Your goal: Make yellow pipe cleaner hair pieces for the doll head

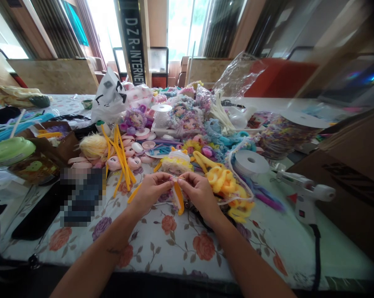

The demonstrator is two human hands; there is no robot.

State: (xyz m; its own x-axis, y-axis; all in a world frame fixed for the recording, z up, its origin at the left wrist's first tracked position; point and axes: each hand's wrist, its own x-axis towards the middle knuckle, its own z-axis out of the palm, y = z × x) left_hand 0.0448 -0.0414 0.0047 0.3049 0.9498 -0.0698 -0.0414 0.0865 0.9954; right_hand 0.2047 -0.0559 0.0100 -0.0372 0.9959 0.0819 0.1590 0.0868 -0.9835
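Observation:
My left hand [156, 189] and my right hand [197, 191] meet just above the flowered tablecloth, with thumbs and fingertips pinched close together. Between them is a small piece, its details too fine to make out, with a yellow fuzzy strip [178, 199] and a pale patterned band hanging down. Right behind my fingertips lies a doll head [176, 163] with yellow hair and a white cap. Thick yellow yarn [221, 178] is heaped beside my right hand. Yellow chenille stems [120, 155] lie to the left, near several pink doll heads [133, 162].
A white glue gun [305, 194] rests at the right, by a cardboard box [354, 174] and a white ribbon spool [251, 161]. A dark phone-like slab [42, 211] lies at the left. Finished-looking dolls [188, 118], plastic bags [109, 99] and yarn crowd the back.

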